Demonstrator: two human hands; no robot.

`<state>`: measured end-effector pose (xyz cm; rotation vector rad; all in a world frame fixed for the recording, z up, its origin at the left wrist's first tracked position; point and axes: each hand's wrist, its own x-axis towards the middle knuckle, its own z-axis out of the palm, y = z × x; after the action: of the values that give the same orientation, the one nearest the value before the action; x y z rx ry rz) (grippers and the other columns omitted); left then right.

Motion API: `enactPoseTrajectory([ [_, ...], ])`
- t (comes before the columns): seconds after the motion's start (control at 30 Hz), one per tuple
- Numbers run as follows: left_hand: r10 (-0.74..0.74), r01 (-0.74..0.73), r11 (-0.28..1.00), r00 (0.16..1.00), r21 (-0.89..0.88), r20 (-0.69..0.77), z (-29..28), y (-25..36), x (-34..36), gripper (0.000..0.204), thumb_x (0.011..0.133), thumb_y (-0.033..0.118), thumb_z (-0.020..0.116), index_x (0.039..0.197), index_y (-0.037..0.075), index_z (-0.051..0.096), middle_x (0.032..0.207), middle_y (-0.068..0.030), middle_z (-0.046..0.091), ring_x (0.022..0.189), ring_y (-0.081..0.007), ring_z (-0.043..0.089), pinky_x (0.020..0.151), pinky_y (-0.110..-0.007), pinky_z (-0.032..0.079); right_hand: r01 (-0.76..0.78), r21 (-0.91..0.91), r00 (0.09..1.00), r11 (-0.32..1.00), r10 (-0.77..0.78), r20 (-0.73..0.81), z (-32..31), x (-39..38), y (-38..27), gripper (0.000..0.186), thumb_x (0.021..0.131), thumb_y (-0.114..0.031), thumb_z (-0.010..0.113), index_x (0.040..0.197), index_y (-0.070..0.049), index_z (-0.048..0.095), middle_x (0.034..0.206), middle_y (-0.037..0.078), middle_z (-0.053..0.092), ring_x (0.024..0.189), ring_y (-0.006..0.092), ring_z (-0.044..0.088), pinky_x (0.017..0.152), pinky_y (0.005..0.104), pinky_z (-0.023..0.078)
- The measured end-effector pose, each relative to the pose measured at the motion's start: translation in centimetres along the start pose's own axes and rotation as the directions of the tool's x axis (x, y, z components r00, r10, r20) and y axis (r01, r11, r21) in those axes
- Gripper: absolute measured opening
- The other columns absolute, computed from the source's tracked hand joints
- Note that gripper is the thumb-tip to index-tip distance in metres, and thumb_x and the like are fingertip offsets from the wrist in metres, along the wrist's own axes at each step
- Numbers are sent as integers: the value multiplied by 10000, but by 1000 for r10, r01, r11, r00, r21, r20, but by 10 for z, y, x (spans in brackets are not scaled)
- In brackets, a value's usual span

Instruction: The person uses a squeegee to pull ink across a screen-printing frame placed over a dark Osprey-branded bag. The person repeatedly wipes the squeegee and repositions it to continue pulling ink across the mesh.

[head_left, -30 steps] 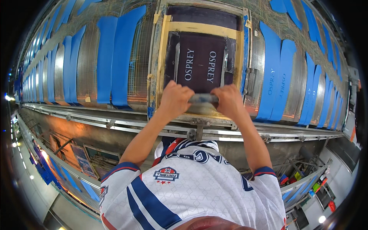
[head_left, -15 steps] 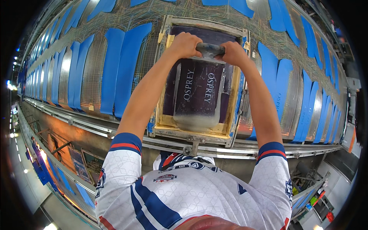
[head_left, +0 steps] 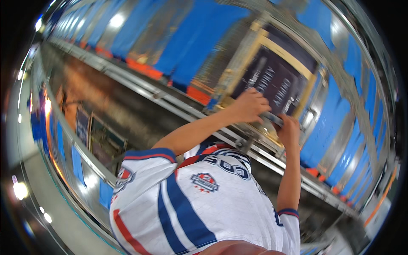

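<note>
A screen-printing frame with a wooden-coloured taped border lies over the long table, its dark mesh bearing pale lettering. At the frame's near end is a grey squeegee, held crosswise. My left hand is closed over its left end, and my right hand grips the right end. The squeegee's blade is mostly hidden by my hands and blurred.
Blue fabric pieces lie in rows on the table on both sides of the frame, with orange-red patches along their near ends. A metal rail follows the table's near edge. Another table with blue pieces stands to the left.
Both hands have drawn the squeegee from the far end of the frame to its near end, toward my body. The view has tilted, and orange-red patches now show below the blue pieces.
</note>
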<state>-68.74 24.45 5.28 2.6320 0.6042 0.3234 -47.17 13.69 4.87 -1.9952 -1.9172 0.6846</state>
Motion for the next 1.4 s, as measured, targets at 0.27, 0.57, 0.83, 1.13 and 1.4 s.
enactPoseTrajectory([
  [0.27,-481,519,850,833,86,-274,-96,-185,-148,145,880,114,636,978,96,742,964,-104,696,956,-307,657,829,-415,538,-146,16,986,989,144,81,-10,17,-22,285,752,-180,821,980,-41,722,856,195,715,814,380,687,734,436,523],
  [0.57,-564,569,821,795,45,223,-136,-253,-229,237,725,80,815,902,22,668,944,-120,647,961,-319,637,831,-438,499,-183,-63,974,981,190,123,-10,20,-14,362,736,-232,848,1019,-49,715,829,185,713,789,365,690,716,426,523],
  [0.83,-325,223,934,853,279,409,-148,-267,-234,323,722,118,806,982,80,618,979,-73,619,1005,-293,612,845,-434,497,-177,-64,977,982,183,112,-8,22,-20,359,739,-243,851,986,-33,699,767,183,689,725,373,672,673,429,509],
  [1.13,75,-42,839,996,543,-39,-105,-273,-248,185,791,102,615,957,147,549,914,-42,530,900,-239,571,766,-386,477,-190,-39,980,981,192,50,-8,13,-22,323,735,-256,834,979,-71,733,828,180,710,798,376,683,734,451,530],
  [1.4,-121,4,881,969,473,217,-118,-269,-241,179,827,95,588,995,122,530,939,-66,528,925,-257,591,773,-394,511,-161,-51,982,986,165,90,-16,15,-20,339,748,-308,817,980,-78,723,821,177,712,843,376,676,785,469,503],
])
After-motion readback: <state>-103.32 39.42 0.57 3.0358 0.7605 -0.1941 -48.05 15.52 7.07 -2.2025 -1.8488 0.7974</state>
